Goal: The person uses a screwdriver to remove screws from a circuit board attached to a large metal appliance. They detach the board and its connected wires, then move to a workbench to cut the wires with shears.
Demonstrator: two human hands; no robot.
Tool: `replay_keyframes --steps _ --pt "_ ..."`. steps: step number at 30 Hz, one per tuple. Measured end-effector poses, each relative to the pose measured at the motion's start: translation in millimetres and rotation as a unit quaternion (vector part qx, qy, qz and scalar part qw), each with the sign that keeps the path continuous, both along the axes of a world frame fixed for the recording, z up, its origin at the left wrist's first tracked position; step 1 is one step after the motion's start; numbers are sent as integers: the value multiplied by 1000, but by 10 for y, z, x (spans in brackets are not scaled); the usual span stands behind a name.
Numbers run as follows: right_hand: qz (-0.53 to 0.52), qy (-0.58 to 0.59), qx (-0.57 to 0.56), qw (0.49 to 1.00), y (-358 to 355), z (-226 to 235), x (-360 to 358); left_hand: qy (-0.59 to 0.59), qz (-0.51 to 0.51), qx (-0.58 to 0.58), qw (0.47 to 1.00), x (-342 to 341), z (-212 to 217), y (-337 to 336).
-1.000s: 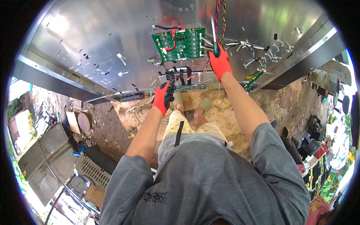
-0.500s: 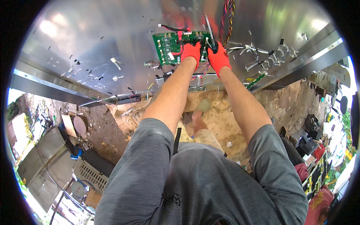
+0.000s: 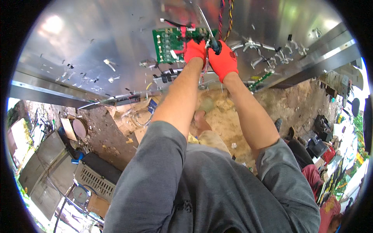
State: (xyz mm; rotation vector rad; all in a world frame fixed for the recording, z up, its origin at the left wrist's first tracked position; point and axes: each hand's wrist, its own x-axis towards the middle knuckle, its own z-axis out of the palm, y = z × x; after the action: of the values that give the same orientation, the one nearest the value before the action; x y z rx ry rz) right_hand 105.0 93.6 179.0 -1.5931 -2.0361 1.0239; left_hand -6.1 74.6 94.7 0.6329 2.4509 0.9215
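Both my hands wear red gloves with dark fingertips. My left hand is closed at the near right part of a green circuit board, its fingertips among dark parts and wires. Close beside it, my right hand wraps round the dark handle of a screwdriver, whose metal shaft points up and to the left. Thin wires hang between the two hands. On the board lie red connectors and a black cable with a white plug. What my left fingertips pinch is partly hidden.
The shiny metal tabletop carries cut cable pieces, small scraps and a narrow green board strip. Twisted coloured wires run off at the far edge. Below are dirt ground, a grey slotted crate and clutter at right.
The screwdriver leans further left, and my right hand has drawn slightly nearer to me. More wire shows between my hands. The whole view has shifted a little.
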Motion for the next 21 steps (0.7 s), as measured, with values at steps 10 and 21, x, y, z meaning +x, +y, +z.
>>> replay_keyframes --steps 10,21 --pt "-51 52 -94 993 -172 -349 1368 29 -139 6 990 -191 -35 -199" --pt "28 -15 34 999 -93 -933 134 141 -159 -95 973 -78 104 -292"
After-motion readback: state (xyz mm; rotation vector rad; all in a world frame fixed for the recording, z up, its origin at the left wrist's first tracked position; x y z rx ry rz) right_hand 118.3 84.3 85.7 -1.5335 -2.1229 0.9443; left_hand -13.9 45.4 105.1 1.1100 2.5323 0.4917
